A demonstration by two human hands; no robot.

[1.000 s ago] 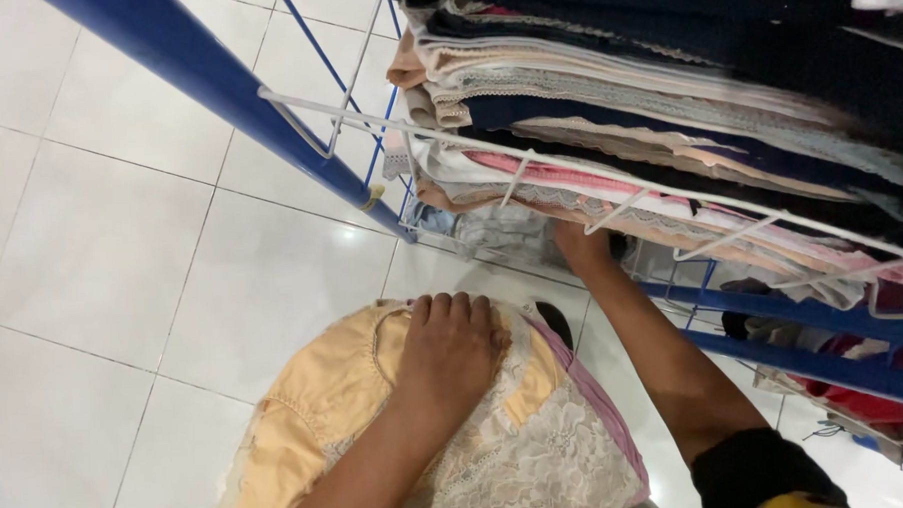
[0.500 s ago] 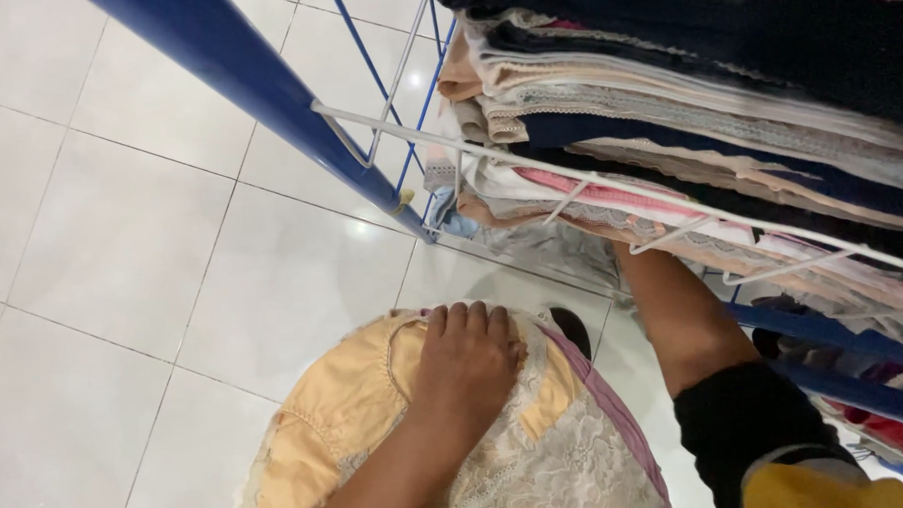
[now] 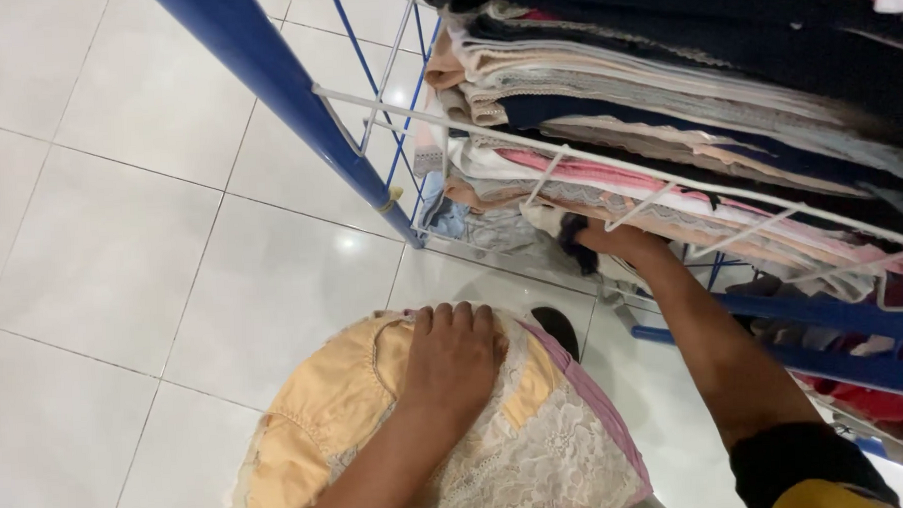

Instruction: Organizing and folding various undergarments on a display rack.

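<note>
Fingers of the left hand (image 3: 453,356) lie flat, unclenched, on a lace-trimmed yellow garment (image 3: 377,427). Right hand (image 3: 611,240) reaches under the rack (image 3: 609,168) of folded clothes; its grip cannot be told. White glossy floor tiles (image 3: 121,246) lie below.

- A white tiled floor (image 3: 121,246) with grey grout lines fills the left and lower middle of the frame.
- A blue metal rack frame (image 3: 286,100) stands on it, slanting from the top centre down to mid-frame.
- A white wire shelf (image 3: 608,163) at upper right carries folded garments (image 3: 686,86) stacked tightly in beige, navy, pink and black.
- Lower blue rails (image 3: 824,316) at right hold more clothes.
</note>
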